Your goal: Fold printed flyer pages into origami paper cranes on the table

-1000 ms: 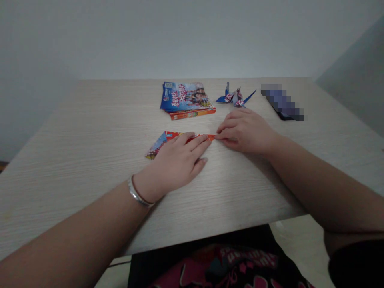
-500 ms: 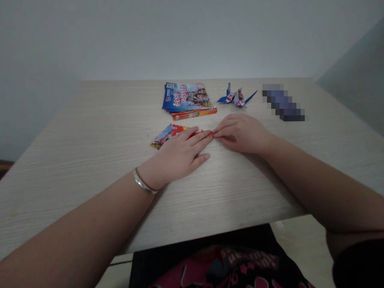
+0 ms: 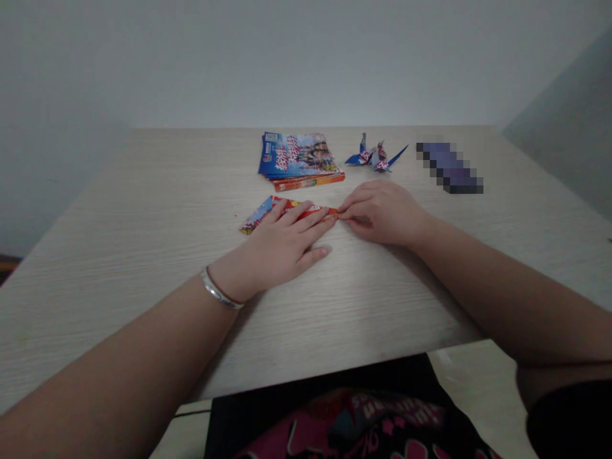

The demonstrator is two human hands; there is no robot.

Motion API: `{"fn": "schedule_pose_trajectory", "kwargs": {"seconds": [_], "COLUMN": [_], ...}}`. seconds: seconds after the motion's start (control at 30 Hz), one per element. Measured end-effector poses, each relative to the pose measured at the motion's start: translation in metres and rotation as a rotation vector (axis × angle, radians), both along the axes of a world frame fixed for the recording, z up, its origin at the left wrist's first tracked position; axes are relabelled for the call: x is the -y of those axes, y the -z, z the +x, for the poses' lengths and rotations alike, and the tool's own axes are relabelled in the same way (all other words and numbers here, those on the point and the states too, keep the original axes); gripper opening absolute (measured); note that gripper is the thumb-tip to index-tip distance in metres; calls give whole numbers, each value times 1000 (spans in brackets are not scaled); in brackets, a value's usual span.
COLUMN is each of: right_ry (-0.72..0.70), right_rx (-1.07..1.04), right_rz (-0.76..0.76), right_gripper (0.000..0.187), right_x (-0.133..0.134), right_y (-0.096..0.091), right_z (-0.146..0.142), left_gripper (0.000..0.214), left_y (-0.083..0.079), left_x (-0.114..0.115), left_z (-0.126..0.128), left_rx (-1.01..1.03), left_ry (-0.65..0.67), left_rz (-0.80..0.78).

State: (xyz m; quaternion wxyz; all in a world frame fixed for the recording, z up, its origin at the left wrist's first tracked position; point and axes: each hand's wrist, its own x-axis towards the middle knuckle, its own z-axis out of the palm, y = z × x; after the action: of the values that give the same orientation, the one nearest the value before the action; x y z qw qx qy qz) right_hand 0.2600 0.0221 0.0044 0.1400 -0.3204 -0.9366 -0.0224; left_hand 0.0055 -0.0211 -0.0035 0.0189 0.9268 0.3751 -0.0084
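A folded piece of printed paper [image 3: 261,213], red and blue, lies flat on the wooden table [image 3: 143,210]. My left hand [image 3: 280,248] lies on it with fingers stretched out flat, pressing it down; a silver bangle sits on that wrist. My right hand [image 3: 382,210] is curled at the paper's right tip, fingertips pinched on that point. Most of the paper is hidden under my left fingers.
A stack of printed sheets [image 3: 296,159] lies at the back of the table. Two folded paper cranes [image 3: 375,156] stand to its right, then a dark blurred flat object [image 3: 449,167]. The table's near edge runs just above my lap.
The paper and both hands have shifted slightly toward the back of the table. My left fingers have slid a little along the paper; the right hand keeps its pinch on the tip.
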Motion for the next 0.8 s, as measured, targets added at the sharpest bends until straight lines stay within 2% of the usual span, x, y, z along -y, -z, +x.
{"fn": "schedule_pose_trajectory", "kwargs": {"seconds": [0.27,0.43,0.53,0.8], "right_ry": [54,115,173,198], "right_rx": [8,128,199,213], "right_rz": [1,51,81,61], "right_gripper": [21,26,27,25], "right_x": [-1,3,6,7], "right_y": [-1,-8,-13,-19], "right_z": [6,6,6,9], "left_gripper": [72,64,59,61], "left_y": [-14,-8,-1,-1], "left_x": [9,6,-1,1], "left_z": [-10,-12,-9,-6], "left_rx": [-58,0,52,21], "left_ry": [-8,-19,27,-23], "left_rz": [-62,65,134,136]}}
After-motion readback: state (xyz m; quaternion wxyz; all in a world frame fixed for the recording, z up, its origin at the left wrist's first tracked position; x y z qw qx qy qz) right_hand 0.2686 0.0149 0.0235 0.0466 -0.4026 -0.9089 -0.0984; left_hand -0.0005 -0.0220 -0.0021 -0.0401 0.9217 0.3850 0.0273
